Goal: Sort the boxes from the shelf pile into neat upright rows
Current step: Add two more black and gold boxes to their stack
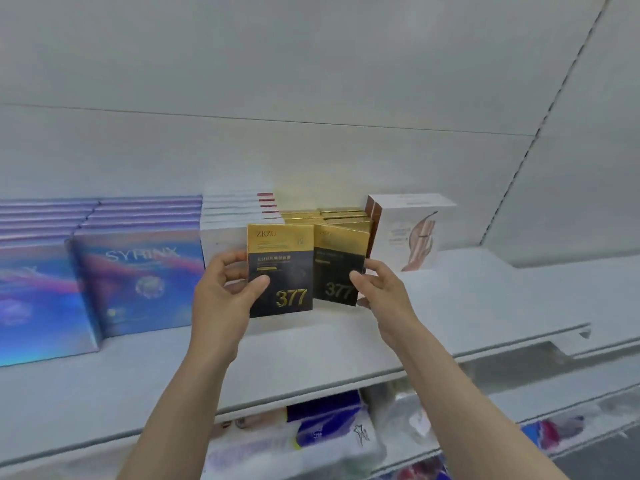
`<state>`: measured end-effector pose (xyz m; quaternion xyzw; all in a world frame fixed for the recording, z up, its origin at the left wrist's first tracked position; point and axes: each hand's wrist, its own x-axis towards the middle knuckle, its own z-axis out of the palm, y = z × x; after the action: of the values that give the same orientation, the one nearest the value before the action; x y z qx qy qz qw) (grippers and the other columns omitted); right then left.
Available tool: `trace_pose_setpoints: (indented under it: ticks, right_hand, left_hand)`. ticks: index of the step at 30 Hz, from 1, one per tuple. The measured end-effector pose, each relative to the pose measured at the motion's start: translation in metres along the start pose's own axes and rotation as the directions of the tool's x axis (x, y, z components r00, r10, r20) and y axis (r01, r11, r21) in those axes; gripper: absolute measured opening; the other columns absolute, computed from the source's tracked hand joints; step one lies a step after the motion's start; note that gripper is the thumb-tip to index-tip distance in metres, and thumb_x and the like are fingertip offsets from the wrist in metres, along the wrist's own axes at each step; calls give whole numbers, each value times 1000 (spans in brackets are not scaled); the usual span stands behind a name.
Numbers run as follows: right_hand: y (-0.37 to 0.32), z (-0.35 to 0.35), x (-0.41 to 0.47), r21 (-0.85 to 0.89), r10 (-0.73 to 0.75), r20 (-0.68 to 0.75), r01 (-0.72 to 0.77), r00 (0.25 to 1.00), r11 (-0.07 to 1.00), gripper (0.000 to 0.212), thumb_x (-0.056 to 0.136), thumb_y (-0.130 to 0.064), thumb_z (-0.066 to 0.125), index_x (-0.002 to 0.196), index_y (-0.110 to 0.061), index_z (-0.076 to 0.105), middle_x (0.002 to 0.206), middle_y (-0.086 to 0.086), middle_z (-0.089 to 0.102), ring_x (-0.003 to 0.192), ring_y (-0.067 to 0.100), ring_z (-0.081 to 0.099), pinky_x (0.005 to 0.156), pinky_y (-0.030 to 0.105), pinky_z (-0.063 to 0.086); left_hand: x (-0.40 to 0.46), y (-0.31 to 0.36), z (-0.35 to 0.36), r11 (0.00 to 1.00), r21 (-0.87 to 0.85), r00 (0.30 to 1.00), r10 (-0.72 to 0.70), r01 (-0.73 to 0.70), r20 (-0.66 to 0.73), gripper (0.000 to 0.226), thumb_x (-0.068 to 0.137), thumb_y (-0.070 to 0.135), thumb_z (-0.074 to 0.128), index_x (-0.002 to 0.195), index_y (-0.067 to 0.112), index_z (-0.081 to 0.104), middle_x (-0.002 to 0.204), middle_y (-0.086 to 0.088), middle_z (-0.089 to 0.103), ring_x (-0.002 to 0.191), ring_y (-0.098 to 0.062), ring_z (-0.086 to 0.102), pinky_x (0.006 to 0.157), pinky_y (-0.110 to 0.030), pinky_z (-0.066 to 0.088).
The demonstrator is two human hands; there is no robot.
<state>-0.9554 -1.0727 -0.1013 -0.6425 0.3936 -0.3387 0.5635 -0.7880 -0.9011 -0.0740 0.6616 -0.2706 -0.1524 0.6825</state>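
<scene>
Nearest to me, both bare forearms reach up and forward over the front edge of the white shelf [311,344], each hand busy with its own box. The left hand [225,289] grips the left black-and-gold "377" box [280,271] by its left edge, thumb on the dark front face and fingers curled behind, holding it upright and face-on, its bottom edge seemingly just clear of the shelf. The right hand [379,289] pinches the right "377" box [341,266] along its right edge, thumb on the front; that box is upright but turned at an angle, its left edge tucked just behind the first box.

Behind these two stand the rows of gold-topped boxes [325,216], packed upright one behind another, so most of this product looks sorted already. I'd judge the two boxes in hand to be the front pieces of those rows, not yet squared up; the angled one needs turning flush and both need seating against the row.

To the left, the white boxes with red tabs [239,206] and the iridescent "SYRINX" boxes [138,271] stand in neat files. On the right, a white box with a hand drawing [412,233] sits beside the gold rows. No loose pile shows on this shelf; the lower shelf's jumbled packets [322,434] are too blurred to name.
</scene>
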Motion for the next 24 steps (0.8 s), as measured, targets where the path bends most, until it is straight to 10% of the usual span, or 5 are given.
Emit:
trace_pose_setpoints:
  ticks: [9, 18, 24]
  right_hand:
    - [14, -69, 56, -129, -32, 133, 49, 991, 990, 26, 96, -31, 62, 122, -28, 57, 113, -6, 65, 105, 13, 63, 70, 17, 52]
    - [3, -73, 76, -311, -317, 265, 392, 910, 866, 86, 90, -15, 71, 150, -53, 22, 97, -9, 60, 91, 4, 61, 67, 5, 48]
    - [-10, -67, 82, -517, -441, 239, 498, 865, 696, 62, 82, -33, 78, 135, -39, 46, 121, -10, 55, 99, 7, 57, 79, 22, 52]
  left_hand:
    - [-21, -4, 64, 997, -3, 982, -71, 71, -174, 39, 83, 14, 74, 112, 33, 56, 105, 10, 65, 96, -8, 62, 70, -26, 47]
    - [-30, -10, 85, 991, 44, 967, -115, 129, -228, 42, 83, 16, 74, 114, 36, 54, 105, 13, 62, 96, -7, 59, 70, -25, 44]
    - [-28, -11, 76, 985, 95, 964, -117, 143, -238, 43, 83, 21, 75, 116, 38, 52, 115, 6, 61, 103, -17, 59, 77, -33, 47]
